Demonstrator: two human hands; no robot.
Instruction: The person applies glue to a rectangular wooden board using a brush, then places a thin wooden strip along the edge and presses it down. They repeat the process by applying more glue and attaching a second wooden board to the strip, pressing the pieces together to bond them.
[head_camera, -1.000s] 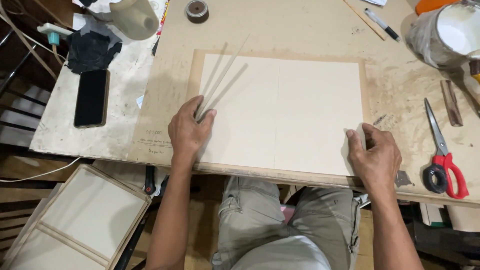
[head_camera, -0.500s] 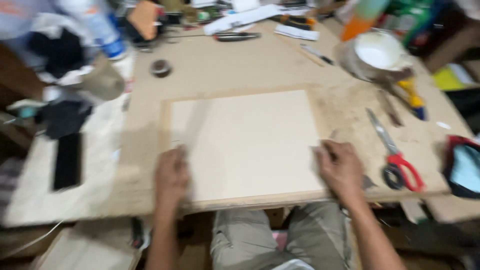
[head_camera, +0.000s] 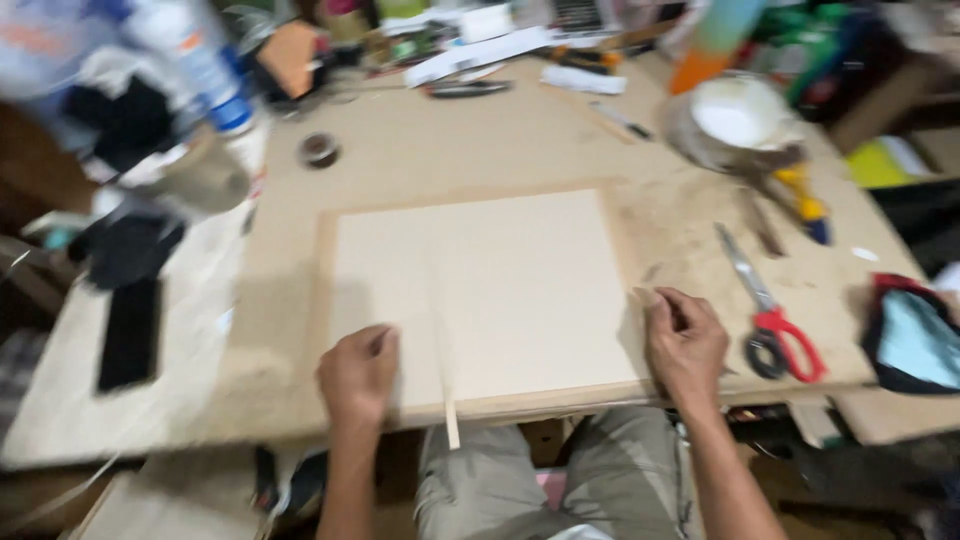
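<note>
Head cam only, and it's blurry since I'm tilting my head up: way more of the cluttered far end of the bench is showing than a second ago. My left hand (head_camera: 357, 375) is resting loosely curled on the pale square sheet of board (head_camera: 500, 290), right beside a thin pale wooden strip (head_camera: 445, 370) that's lying across the sheet and poking over the near edge. The strips were fanned out under that hand before; now I'm only seeing one. My right hand (head_camera: 685, 340) is curling its fingers at the sheet's right edge, can't tell if it's pinching anything. Red-handled scissors (head_camera: 775, 320) are sitting just right of it.
</note>
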